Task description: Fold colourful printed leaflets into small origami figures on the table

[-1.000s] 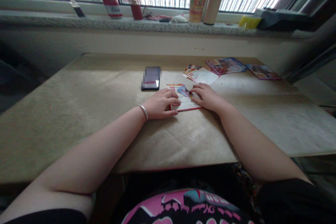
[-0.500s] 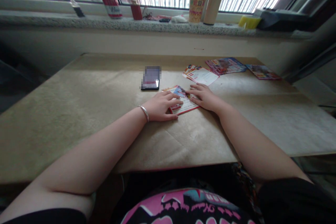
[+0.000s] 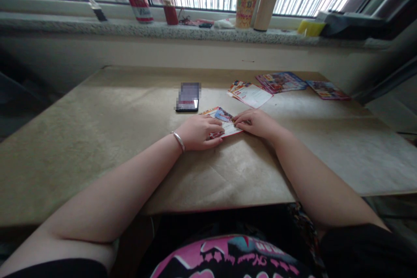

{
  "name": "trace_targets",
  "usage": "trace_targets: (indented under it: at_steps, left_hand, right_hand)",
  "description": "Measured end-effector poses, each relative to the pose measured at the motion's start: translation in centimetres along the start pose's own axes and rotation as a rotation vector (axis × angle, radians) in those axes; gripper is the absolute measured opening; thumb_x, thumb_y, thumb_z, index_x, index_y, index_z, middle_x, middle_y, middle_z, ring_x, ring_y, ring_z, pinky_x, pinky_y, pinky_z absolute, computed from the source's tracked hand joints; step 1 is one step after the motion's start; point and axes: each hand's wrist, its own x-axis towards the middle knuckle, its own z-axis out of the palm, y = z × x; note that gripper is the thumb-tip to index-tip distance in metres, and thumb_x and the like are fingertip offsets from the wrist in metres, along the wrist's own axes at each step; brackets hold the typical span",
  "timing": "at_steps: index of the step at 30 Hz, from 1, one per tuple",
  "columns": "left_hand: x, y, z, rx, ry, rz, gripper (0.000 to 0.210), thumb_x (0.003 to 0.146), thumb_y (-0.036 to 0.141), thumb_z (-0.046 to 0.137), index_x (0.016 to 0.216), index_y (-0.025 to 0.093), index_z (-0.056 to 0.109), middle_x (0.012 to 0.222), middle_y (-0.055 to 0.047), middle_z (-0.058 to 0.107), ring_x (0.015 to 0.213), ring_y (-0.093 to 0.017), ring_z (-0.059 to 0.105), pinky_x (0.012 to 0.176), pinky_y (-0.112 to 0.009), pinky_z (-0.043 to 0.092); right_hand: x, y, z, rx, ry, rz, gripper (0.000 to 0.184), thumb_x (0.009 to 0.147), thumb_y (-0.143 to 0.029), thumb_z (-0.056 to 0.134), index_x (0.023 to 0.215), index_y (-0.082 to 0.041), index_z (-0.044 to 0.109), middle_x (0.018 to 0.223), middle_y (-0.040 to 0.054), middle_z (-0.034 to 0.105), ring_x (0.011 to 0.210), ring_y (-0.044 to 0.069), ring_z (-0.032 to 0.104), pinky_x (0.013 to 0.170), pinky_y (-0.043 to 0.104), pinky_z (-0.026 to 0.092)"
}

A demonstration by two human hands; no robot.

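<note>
A printed paper card, white with a red edge and a colourful picture, is on the table between my two hands. My left hand, with a silver bangle at the wrist, grips its left side; the fingers lie over the card and the thumb is along its near edge. At the card's right side, my right hand has its fingers bent together on the edge. My fingers hide part of the print. Just beyond my left hand lies a phone, its screen blurred out.
Past my right hand lie fanned white-and-orange cards, a stack of colourful booklets and another booklet pile. On the windowsill stand a red can, a red bottle, a patterned cup and a yellow item.
The fingers of my right hand have drawn together and bent on the card's right edge, where they were spread flat before. The card's near edge has shifted slightly away from me.
</note>
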Motion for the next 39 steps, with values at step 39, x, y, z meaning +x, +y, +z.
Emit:
trace_targets:
  at_steps: [39]
  left_hand:
    - [0.5,0.2,1.1,0.187,0.047,-0.425,0.026,0.094,0.03,0.046,0.089,0.013,0.066,0.101,-0.012,0.06,0.086,-0.02,0.06,0.077,-0.032,0.052]
  right_hand:
    - [0.1,-1.1,0.2,-0.054,-0.021,-0.022,0.024,0.086,-0.026,0.063,0.106,-0.022,0.075,0.098,0.0072,0.075,0.091,0.021,0.067,0.084,0.034,0.051]
